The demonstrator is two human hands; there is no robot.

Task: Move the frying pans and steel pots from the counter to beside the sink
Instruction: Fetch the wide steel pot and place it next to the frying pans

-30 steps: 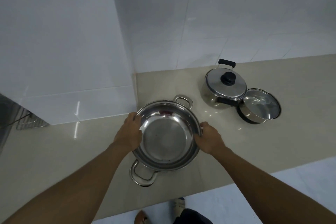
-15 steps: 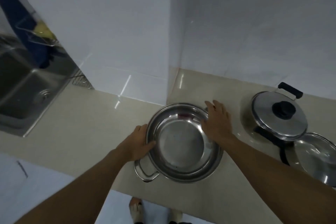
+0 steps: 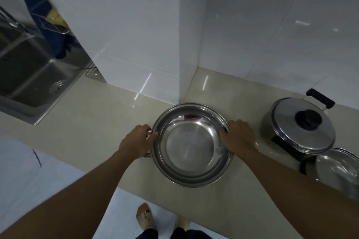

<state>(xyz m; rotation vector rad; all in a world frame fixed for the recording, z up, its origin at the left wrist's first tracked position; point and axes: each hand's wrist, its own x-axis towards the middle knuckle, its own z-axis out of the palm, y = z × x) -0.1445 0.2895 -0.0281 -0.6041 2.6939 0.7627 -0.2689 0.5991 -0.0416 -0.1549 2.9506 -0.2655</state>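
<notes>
A wide, shallow steel pot (image 3: 191, 146) with loop handles sits at the middle of the beige counter (image 3: 87, 128). My left hand (image 3: 138, 141) is closed around its left handle. On the opposite rim my right hand (image 3: 238, 137) grips the right side, hiding that handle. To the right stands a steel pot with a lid (image 3: 300, 125), black knob and black handles. A second pan with a glass lid (image 3: 339, 170) sits at the right edge, partly cut off. The steel sink (image 3: 33, 75) lies at the far left.
A white tiled pillar (image 3: 136, 35) juts onto the counter between the sink and the pots. A wire rack (image 3: 93, 73) sits behind the sink's corner. A dark blue cloth (image 3: 40, 11) hangs over the sink. My feet show on the floor below the counter edge.
Both hands shifted from the pot's rim to grip it at its left and right sides. The view swung left, bringing the sink into sight.
</notes>
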